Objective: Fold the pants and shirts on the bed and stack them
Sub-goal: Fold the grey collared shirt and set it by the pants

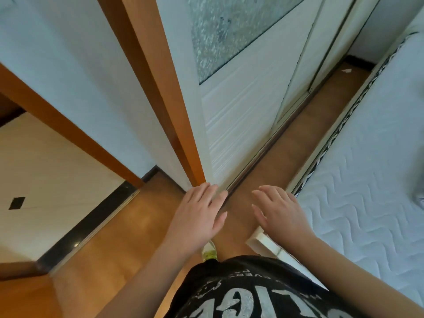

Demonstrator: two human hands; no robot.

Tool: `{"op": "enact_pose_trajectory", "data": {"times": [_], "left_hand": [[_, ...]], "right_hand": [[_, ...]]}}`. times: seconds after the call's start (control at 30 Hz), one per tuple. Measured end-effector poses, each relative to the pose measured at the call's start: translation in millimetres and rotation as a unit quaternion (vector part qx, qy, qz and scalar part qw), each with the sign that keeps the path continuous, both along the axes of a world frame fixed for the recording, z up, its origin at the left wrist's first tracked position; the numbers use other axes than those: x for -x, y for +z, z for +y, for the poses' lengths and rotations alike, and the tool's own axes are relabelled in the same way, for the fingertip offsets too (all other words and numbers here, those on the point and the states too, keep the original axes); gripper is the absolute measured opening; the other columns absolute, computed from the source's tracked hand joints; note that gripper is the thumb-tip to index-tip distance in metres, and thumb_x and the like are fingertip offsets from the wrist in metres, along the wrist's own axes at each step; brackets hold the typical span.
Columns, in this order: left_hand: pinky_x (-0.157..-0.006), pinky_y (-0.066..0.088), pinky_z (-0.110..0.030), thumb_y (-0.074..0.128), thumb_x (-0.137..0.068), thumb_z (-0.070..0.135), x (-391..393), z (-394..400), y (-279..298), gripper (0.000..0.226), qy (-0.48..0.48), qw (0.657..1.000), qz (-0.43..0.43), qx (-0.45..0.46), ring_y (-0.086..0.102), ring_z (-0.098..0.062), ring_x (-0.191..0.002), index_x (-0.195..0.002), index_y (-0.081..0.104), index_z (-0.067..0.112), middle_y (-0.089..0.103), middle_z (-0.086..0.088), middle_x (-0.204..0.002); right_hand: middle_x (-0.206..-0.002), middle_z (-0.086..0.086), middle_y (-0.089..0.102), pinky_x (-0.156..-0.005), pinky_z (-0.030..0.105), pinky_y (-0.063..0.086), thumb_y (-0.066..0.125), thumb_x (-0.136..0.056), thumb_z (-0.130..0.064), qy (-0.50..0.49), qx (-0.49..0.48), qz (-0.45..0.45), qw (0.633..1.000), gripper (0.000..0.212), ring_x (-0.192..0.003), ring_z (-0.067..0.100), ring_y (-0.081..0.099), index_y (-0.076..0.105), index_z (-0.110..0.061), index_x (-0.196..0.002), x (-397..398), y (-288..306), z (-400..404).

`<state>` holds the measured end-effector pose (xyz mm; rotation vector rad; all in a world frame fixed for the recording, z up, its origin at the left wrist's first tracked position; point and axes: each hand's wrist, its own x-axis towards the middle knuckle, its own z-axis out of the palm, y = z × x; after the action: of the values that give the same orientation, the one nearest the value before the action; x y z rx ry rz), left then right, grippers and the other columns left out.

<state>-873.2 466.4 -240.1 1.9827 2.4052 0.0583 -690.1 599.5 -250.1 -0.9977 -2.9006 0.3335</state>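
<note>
Both hands hang out in front with palms down: the left hand [202, 214] and the right hand [278, 211] have fingers straight and slightly spread, gripping nothing and touching nothing, a gap of wooden floor [110, 244] showing between them. Off to the right lies the bed [367, 180], its white quilted mattress stitched in wavy lines (only a grey scrap of cloth [421, 198] shows at the frame's edge, too little to identify). Its near edge sits just beside the right hand, well apart from the left.
</note>
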Motion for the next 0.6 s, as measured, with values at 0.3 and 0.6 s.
{"op": "enact_pose_trajectory", "data": {"times": [0.3, 0.6], "left_hand": [[-0.111, 0.038, -0.045, 0.036, -0.1, 0.04, 56, 104, 27, 0.048, -0.143, 0.99, -0.014, 0.007, 0.043, -0.026, -0.135, -0.141, 0.049, 0.019, 0.052, -0.006, -0.142], [-0.113, 0.032, -0.042, 0.043, -0.099, 0.041, 35, 220, 15, 0.047, -0.193, 0.981, -0.02, -0.001, 0.042, -0.026, -0.136, -0.142, 0.048, 0.021, 0.052, -0.004, -0.142]], "right_hand": [[-0.113, 0.003, 0.065, -0.084, 0.04, 0.053, 0.07, -0.085, -0.028, -0.149, -0.066, 0.043, 0.986, 0.031, -0.101, 0.024, 0.064, 0.068, -0.015, -0.112, 37, 0, 38], [-0.124, 0.0, 0.06, -0.094, 0.038, 0.048, 0.054, -0.094, -0.038, -0.254, -0.064, -0.004, 0.965, 0.034, -0.113, 0.019, 0.058, 0.061, -0.021, -0.122, 21, -1, 113]]}}
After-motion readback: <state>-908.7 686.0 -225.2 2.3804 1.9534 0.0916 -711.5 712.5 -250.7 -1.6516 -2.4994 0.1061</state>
